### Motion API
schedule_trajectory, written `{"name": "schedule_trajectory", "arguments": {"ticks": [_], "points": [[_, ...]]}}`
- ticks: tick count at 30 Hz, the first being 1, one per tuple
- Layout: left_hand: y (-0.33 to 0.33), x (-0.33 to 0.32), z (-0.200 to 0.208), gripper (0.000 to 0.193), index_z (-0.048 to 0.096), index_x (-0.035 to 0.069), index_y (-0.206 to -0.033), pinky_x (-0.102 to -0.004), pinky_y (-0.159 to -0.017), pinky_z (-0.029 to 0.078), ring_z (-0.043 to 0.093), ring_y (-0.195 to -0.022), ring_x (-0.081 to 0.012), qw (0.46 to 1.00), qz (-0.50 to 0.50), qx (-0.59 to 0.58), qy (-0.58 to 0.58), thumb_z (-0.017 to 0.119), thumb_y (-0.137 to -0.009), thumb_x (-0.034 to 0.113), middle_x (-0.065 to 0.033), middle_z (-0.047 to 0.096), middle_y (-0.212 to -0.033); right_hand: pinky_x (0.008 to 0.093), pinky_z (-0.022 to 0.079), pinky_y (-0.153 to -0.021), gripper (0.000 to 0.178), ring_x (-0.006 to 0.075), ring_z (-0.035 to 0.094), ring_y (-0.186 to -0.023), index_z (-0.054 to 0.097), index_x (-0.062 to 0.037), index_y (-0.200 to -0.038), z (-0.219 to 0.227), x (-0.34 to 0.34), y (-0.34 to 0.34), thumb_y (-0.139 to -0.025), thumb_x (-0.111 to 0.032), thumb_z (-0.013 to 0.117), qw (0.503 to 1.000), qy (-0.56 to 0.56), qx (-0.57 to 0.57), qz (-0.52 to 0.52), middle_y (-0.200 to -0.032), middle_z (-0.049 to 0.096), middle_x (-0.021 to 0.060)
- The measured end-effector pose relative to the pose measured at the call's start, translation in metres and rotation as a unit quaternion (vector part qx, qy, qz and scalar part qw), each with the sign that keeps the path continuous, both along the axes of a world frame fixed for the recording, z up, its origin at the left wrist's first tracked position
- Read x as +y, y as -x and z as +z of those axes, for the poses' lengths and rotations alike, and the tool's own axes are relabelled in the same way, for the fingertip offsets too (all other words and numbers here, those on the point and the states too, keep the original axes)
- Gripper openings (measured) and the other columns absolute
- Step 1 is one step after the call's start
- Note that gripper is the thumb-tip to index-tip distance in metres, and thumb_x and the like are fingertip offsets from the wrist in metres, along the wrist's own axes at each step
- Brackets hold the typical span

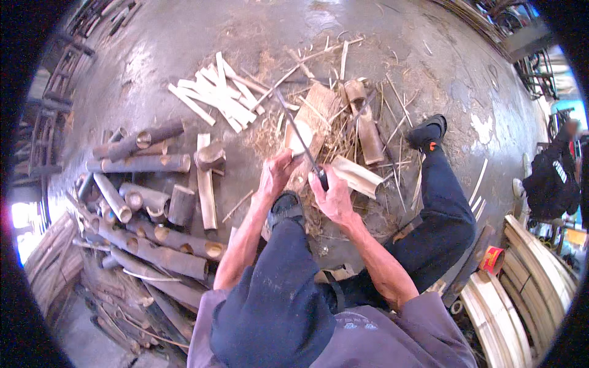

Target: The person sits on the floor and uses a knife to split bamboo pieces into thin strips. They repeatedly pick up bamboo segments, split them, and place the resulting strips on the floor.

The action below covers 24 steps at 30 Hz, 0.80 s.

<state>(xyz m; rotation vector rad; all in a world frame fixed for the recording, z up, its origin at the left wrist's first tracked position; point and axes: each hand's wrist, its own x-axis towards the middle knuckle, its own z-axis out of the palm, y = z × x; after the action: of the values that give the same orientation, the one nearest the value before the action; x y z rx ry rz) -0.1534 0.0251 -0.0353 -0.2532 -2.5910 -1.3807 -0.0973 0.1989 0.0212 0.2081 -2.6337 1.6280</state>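
In my right hand (334,199) is the dark handle of a long, narrow-bladed knife (288,115). Its blade slants away to the upper left, across a pale split bamboo piece (292,141). My left hand (280,173) is closed on the near end of that piece, its fingertips partly hidden. Under them lies a worn wooden block (321,101) among shavings. Whether the blade's edge touches the bamboo I cannot tell. Just right of my right hand lies a split bamboo half (356,176), hollow side up.
Pale split strips (215,92) lie heaped beyond my left hand. Cut bamboo tubes (156,242) are piled at the left. An upright bamboo section (368,132) stands past the block. My shoes (427,130) flank the work. Long bamboo slats (497,319) lie at the lower right.
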Motion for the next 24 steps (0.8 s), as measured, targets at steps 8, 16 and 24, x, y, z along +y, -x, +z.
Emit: {"name": "schedule_trajectory", "arguments": {"ticks": [8, 16, 24], "points": [[-0.032, -0.005, -0.017, 0.045, 0.052, -0.004, -0.121, -0.0462, -0.079, 0.049, 0.061, -0.098, -0.0422, 0.997, -0.037, -0.020, -0.069, 0.068, -0.083, 0.015, -0.0279, 0.062, -0.100, 0.0419, 0.049, -0.061, 0.027, 0.0377, 0.065, -0.068, 0.055, 0.0001, -0.104, -0.002, 0.002, -0.001, -0.090, -0.022, 0.063, 0.999, -0.038, -0.019, 0.000, -0.074, 0.063, 0.0203], [-0.025, 0.019, 0.069, 0.029, 0.061, 0.000, -0.108, -0.0442, -0.069, 0.050, 0.063, -0.083, -0.0397, 0.999, -0.028, -0.041, -0.010, 0.066, -0.084, 0.015, -0.0211, 0.065, -0.091, 0.0385, 0.048, -0.058, 0.029, 0.0304, 0.063, -0.061, 0.055, -0.0021, -0.106, 0.078, 0.012, -0.009, -0.091, -0.025, 0.063, 0.998, -0.027, -0.050, -0.003, -0.069, 0.061, 0.0163], [-0.045, 0.005, 0.002, 0.052, 0.051, 0.000, -0.124, -0.0461, -0.084, 0.051, 0.063, -0.097, -0.0419, 0.991, 0.039, -0.089, 0.087, 0.071, -0.078, 0.012, -0.0225, 0.066, -0.101, 0.0420, 0.049, -0.057, 0.027, 0.0376, 0.065, -0.066, 0.055, -0.0004, -0.100, 0.003, 0.002, 0.006, -0.092, -0.026, 0.060, 0.998, -0.035, -0.053, 0.001, -0.071, 0.064, 0.0199]]}}
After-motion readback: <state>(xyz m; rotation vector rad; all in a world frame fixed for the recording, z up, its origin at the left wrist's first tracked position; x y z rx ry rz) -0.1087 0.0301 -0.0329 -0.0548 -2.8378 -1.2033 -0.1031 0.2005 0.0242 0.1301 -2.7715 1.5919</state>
